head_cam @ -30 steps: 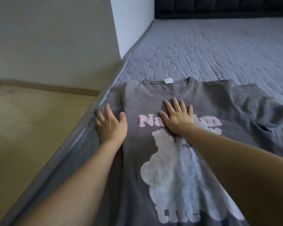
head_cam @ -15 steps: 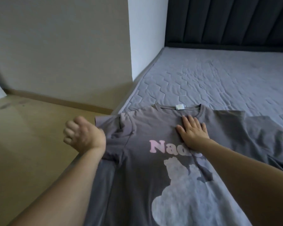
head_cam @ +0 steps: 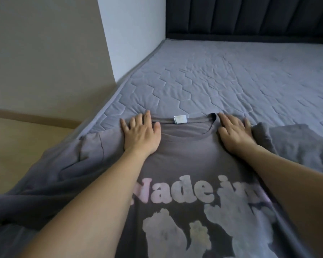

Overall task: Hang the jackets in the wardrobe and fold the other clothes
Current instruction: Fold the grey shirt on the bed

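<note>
A grey T-shirt [head_cam: 186,157] with pink lettering and a pale print lies face up on the bed, its collar and white neck label [head_cam: 180,119] pointing away from me. My left hand [head_cam: 141,134] lies flat on the left shoulder beside the collar, fingers spread. My right hand [head_cam: 233,132] presses flat on the right shoulder, where the cloth is bunched into a fold just past my fingers. The left sleeve [head_cam: 91,151] lies spread at the mattress edge. My forearms cover parts of the print.
The grey quilted mattress [head_cam: 231,77] stretches ahead to a dark padded headboard [head_cam: 250,17]. Its left edge [head_cam: 108,101] drops to a wooden floor [head_cam: 22,146]. A beige wall and a white wall corner [head_cam: 131,34] stand on the left.
My left hand, earlier curled at the shirt's left sleeve over the bed edge, now lies flat beside the collar. My right hand slid from the chest up to the right shoulder.
</note>
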